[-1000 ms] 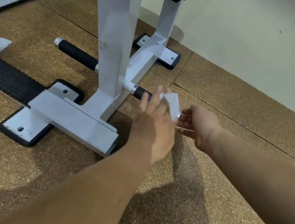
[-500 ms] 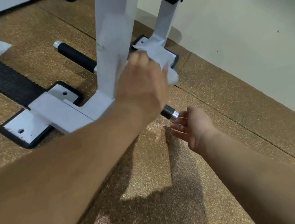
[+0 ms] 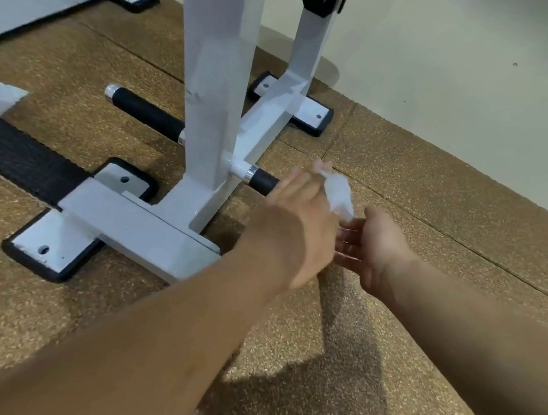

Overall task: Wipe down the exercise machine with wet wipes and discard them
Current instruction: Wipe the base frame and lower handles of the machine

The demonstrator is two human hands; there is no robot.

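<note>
The white exercise machine (image 3: 216,86) stands on the floor, with a thick upright post, a slanted brace and black-padded feet. A short black peg with a chrome collar (image 3: 260,180) sticks out from the post's base toward me. My left hand (image 3: 297,225) holds a crumpled white wet wipe (image 3: 338,192) right at the outer end of that peg, hiding the peg's tip. My right hand (image 3: 371,249) hovers just below the wipe, palm up, fingers spread, holding nothing.
A second black peg (image 3: 145,111) juts out behind the post. A black textured pad (image 3: 10,153) lies on the base bar at left. Brown speckled rubber mats (image 3: 318,357) cover the floor; pale bare floor (image 3: 457,81) begins at right.
My left hand, with the wipe, has come back down from the slanted brace to the end of the near peg. My right hand has stayed below the peg.
</note>
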